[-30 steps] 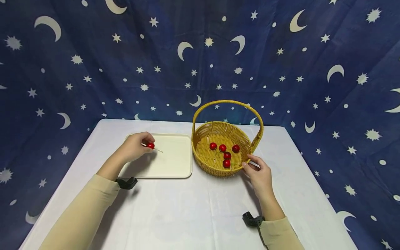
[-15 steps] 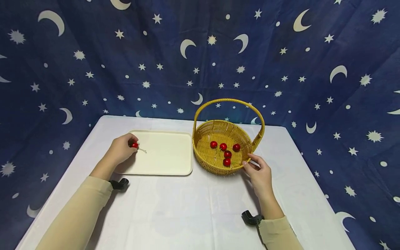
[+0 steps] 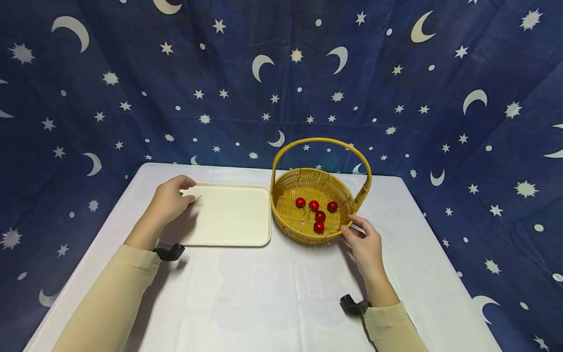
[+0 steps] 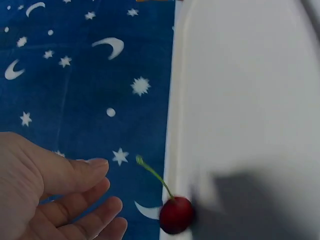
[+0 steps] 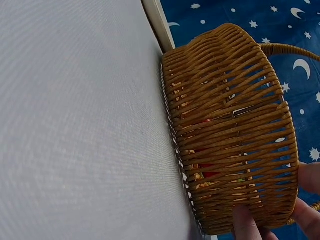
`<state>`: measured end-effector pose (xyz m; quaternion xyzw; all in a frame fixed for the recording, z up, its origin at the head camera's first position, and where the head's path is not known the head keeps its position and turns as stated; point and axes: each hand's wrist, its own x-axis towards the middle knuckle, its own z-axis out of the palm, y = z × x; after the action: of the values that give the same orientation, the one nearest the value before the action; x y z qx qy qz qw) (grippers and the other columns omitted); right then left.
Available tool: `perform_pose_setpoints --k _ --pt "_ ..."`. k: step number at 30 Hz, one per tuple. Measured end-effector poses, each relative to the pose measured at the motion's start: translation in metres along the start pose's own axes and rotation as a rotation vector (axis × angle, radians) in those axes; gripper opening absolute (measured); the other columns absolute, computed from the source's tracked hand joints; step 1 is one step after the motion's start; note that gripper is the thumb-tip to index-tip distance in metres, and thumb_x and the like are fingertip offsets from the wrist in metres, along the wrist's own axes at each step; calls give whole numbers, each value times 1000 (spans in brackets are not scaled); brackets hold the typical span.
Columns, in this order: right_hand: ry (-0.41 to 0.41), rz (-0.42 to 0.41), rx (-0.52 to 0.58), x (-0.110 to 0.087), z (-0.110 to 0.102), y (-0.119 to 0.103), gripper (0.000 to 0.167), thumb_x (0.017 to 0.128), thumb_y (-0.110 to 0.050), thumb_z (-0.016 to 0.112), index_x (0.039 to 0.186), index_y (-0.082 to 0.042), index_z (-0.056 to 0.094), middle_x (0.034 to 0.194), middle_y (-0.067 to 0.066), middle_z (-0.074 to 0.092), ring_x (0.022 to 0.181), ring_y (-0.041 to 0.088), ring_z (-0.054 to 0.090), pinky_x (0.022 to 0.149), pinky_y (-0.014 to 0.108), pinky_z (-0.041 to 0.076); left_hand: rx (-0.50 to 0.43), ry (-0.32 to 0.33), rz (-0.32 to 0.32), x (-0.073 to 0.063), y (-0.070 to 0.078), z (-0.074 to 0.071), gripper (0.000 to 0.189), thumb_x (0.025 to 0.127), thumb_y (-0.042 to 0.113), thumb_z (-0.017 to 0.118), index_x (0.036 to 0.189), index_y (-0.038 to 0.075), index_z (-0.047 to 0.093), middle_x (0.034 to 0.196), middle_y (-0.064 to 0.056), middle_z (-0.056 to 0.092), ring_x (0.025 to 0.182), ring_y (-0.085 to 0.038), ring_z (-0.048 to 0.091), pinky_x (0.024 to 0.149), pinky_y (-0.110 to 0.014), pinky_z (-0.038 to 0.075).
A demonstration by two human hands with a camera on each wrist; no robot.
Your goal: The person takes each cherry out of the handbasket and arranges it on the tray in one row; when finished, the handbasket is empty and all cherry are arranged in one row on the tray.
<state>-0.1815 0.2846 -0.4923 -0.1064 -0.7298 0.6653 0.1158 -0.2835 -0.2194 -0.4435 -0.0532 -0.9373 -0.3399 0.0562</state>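
My left hand (image 3: 169, 203) hovers over the left end of a cream tray (image 3: 233, 215), thumb and fingers parted with nothing between them. In the left wrist view a red cherry (image 4: 176, 216) with a green stem sits on the tray near its rim, apart from the fingertips. The head view shows little of this cherry behind the thumb. My right hand (image 3: 367, 244) pinches the near right rim of a yellow wicker basket (image 3: 303, 239), thumb inside and fingers outside. Several red cherries (image 3: 320, 216) lie on the basket's floor.
The basket's tall arched handle (image 3: 323, 140) rises above it. Tray and basket stand side by side on a white-covered table (image 3: 246, 293). A dark blue cloth (image 3: 246, 112) with moons and stars hangs behind and at both sides.
My left hand carried the cherry leftward across the tray, then let go of it, and its fingers have spread. The right hand has kept its grip on the basket rim.
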Motion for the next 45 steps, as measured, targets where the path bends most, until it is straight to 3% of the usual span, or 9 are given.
perform_pose_setpoints --k 5,11,17,24,30,34,39,42,45 --pt "5 -4 0 0 -2 1 45 99 -2 75 142 3 63 139 19 57 102 -1 71 87 21 63 52 -62 -5 7 3 5 42 93 1 68 135 -1 65 139 -30 66 129 -51 62 107 -65 49" --pt "-4 -6 -3 0 -3 1 46 99 -1 74 144 4 61 141 20 56 104 1 71 89 24 63 110 -152 -33 5 -19 19 38 90 -4 69 128 -4 68 125 -27 72 110 -42 69 94 -55 56" --pt "-6 -21 4 2 -2 0 48 98 -3 76 144 6 61 142 22 56 103 -1 71 89 23 63 121 -71 -44 -1 -29 19 30 91 3 76 119 -4 70 113 -27 74 100 -40 68 91 -57 54" --pt "-10 -12 -6 2 -2 0 47 99 -4 76 144 4 62 141 20 56 104 0 71 91 26 63 184 39 -112 -13 -31 21 41 86 20 87 110 -7 67 99 -26 70 89 -39 63 79 -52 51" --pt "-15 4 -25 1 -1 -1 47 100 -6 75 145 1 62 142 19 56 106 0 71 92 26 63 172 55 -137 -16 -29 19 53 90 28 85 120 -9 65 114 -32 66 103 -47 63 89 -59 53" --pt "-15 6 -30 2 -2 -1 47 100 -6 75 145 1 62 143 19 56 106 0 70 90 23 63 152 112 -76 -16 -11 8 47 95 23 78 128 -7 65 122 -32 64 107 -48 63 93 -62 51" --pt "-12 6 -37 1 -2 0 46 100 -6 75 144 0 62 143 19 56 107 1 71 89 20 62 38 194 140 -13 34 8 32 95 10 77 124 -2 70 120 -25 70 105 -43 69 90 -58 56" --pt "-8 5 -60 1 -2 -1 46 101 -7 75 145 -1 63 144 19 57 107 -1 69 87 17 61 -113 171 252 -12 67 18 29 93 3 80 120 0 72 116 -20 74 102 -38 74 88 -55 61" --pt "-7 11 -81 0 -2 -2 46 101 -8 74 145 -2 62 146 20 57 105 -3 68 85 15 61 -256 112 317 -12 96 36 27 91 1 82 117 0 73 114 -17 77 100 -34 76 87 -51 63"
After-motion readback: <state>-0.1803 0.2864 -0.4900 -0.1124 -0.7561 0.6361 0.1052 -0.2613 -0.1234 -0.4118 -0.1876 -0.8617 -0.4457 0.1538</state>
